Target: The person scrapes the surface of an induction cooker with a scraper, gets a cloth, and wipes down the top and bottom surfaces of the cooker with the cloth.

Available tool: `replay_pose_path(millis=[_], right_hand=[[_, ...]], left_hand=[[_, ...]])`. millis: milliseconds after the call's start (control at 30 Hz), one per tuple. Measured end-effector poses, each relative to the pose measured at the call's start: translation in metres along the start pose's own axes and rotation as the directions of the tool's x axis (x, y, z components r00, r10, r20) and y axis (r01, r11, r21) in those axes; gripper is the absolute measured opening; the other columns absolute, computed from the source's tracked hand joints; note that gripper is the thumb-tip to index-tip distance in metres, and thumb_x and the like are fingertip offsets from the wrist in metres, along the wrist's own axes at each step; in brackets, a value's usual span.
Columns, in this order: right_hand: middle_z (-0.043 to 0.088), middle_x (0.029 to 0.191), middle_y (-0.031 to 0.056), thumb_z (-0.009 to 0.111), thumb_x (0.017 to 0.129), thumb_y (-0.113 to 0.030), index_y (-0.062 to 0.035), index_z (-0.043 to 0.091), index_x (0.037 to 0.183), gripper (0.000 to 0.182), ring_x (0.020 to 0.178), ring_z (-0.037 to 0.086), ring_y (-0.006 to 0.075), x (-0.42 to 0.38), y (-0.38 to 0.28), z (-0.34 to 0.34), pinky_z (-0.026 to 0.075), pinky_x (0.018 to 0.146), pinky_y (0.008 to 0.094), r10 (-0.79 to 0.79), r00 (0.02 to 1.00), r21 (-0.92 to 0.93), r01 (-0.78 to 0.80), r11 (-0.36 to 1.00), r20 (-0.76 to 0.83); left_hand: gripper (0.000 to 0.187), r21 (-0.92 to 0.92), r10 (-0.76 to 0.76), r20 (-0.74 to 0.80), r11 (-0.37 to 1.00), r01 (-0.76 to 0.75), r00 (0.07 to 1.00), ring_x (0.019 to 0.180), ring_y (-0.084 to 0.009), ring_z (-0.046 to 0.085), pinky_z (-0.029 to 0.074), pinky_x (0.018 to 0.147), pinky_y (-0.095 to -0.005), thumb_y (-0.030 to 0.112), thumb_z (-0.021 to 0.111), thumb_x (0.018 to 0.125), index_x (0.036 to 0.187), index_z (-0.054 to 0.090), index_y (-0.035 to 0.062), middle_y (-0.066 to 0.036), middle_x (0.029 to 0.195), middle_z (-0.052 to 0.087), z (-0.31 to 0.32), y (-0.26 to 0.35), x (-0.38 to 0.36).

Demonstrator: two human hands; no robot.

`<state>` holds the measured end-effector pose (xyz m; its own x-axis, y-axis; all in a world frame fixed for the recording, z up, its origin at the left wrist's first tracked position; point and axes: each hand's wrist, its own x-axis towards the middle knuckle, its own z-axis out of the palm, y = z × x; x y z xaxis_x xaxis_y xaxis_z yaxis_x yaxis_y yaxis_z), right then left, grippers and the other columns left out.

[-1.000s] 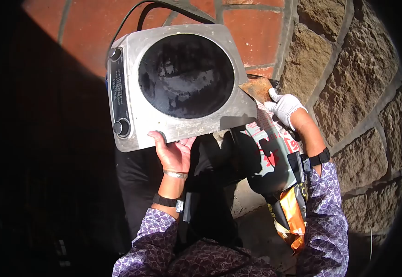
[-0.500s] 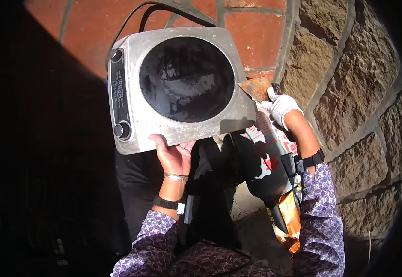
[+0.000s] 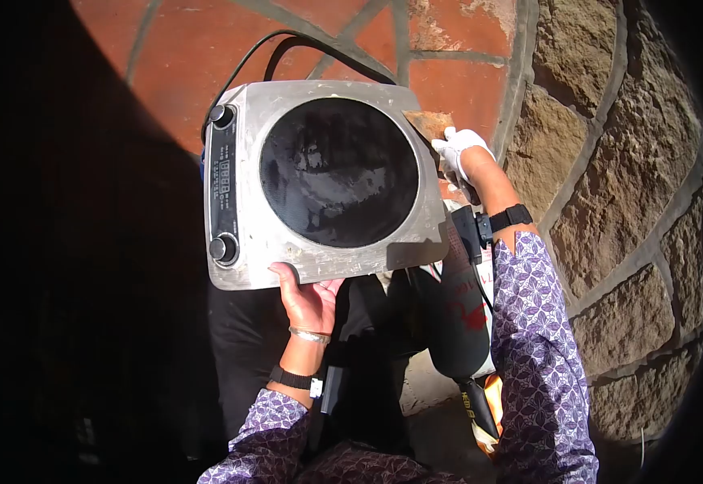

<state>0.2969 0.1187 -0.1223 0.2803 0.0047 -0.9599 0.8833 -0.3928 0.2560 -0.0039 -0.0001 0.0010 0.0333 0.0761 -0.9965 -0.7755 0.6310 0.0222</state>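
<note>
A silver electric cooktop (image 3: 246,113) with a black round plate (image 3: 339,171) and two knobs at its left side lies across my lap. My left hand (image 3: 307,294), bare, grips the cooktop's near edge. My right hand (image 3: 458,153) wears a white glove and is shut on a rusty brown scraper (image 3: 429,123), whose blade touches the cooktop's far right corner. A black cord (image 3: 287,44) runs from the cooktop's back over the floor.
Red tiled floor (image 3: 198,48) lies beyond the cooktop. A rough stone wall (image 3: 609,161) rises close on the right. A printed bag (image 3: 468,310) with an orange packet (image 3: 492,395) lies by my right arm. The left side is in deep shadow.
My right hand has moved the scraper up along the cooktop's right side to its far corner. The view has shifted, so the cooktop sits lower in frame.
</note>
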Motion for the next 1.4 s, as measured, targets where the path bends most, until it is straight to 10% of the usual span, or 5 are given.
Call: replay_pose_path(millis=[100, 167, 233, 900, 1400], right_hand=[[0.066, 0.091, 0.0201, 0.050, 0.090, -0.042, -0.0014, 0.054, 0.118, 0.050, 0.079, 0.065, 0.0331, -0.008, 0.010, -0.005, 0.050, 0.071, 0.0400, -0.061, 0.998, 0.038, 0.062, 0.997, -0.009], [0.060, 0.117, 0.0179, 0.049, 0.089, -0.043, -0.0066, 0.052, 0.126, 0.052, 0.107, 0.058, 0.0348, -0.016, 0.030, -0.004, 0.047, 0.089, 0.0410, -0.053, 0.999, -0.013, 0.053, 0.999, 0.007], [0.061, 0.115, 0.0185, 0.049, 0.089, -0.042, -0.0056, 0.051, 0.125, 0.052, 0.105, 0.058, 0.0351, -0.005, 0.049, 0.004, 0.047, 0.088, 0.0413, -0.128, 0.989, -0.252, 0.105, 0.962, -0.073], [0.065, 0.105, 0.0177, 0.053, 0.090, -0.043, -0.0051, 0.054, 0.122, 0.050, 0.092, 0.064, 0.0346, 0.000, 0.044, -0.013, 0.050, 0.076, 0.0386, -0.166, 0.986, -0.291, 0.153, 0.944, -0.021], [0.061, 0.114, 0.0199, 0.047, 0.090, -0.045, -0.0039, 0.057, 0.116, 0.050, 0.106, 0.056, 0.0373, 0.010, 0.042, -0.006, 0.046, 0.090, 0.0425, -0.045, 0.998, 0.023, 0.044, 0.999, 0.036]], left_hand=[[0.092, 0.001, -0.006, -0.024, 1.000, 0.006, 1.000, 0.124, -0.0380, 0.043, 0.040, 0.101, -0.0537, 0.070, 0.048, 0.081, 0.140, 0.026, 0.0034, -0.018, 0.140, 0.037, 0.000, 0.001, -0.001], [0.092, -0.012, -0.013, -0.031, 1.000, 0.012, 0.999, 0.124, -0.0380, 0.043, 0.040, 0.101, -0.0532, 0.070, 0.048, 0.081, 0.140, 0.027, 0.0031, -0.018, 0.140, 0.037, -0.003, -0.001, 0.000], [0.092, -0.027, -0.015, -0.036, 1.000, 0.014, 0.999, 0.125, -0.0379, 0.043, 0.040, 0.101, -0.0528, 0.070, 0.048, 0.081, 0.140, 0.027, 0.0028, -0.018, 0.140, 0.036, -0.003, -0.001, 0.001], [0.095, 0.001, -0.014, -0.078, 1.000, 0.014, 0.997, 0.126, -0.0361, 0.041, 0.040, 0.100, -0.0525, 0.070, 0.054, 0.077, 0.140, 0.028, 0.0045, -0.017, 0.141, 0.035, -0.004, -0.001, 0.000], [0.095, -0.027, -0.017, -0.092, 1.000, 0.015, 0.996, 0.124, -0.0355, 0.042, 0.041, 0.100, -0.0526, 0.069, 0.056, 0.077, 0.139, 0.028, 0.0042, -0.016, 0.139, 0.037, -0.002, -0.001, 0.001]])
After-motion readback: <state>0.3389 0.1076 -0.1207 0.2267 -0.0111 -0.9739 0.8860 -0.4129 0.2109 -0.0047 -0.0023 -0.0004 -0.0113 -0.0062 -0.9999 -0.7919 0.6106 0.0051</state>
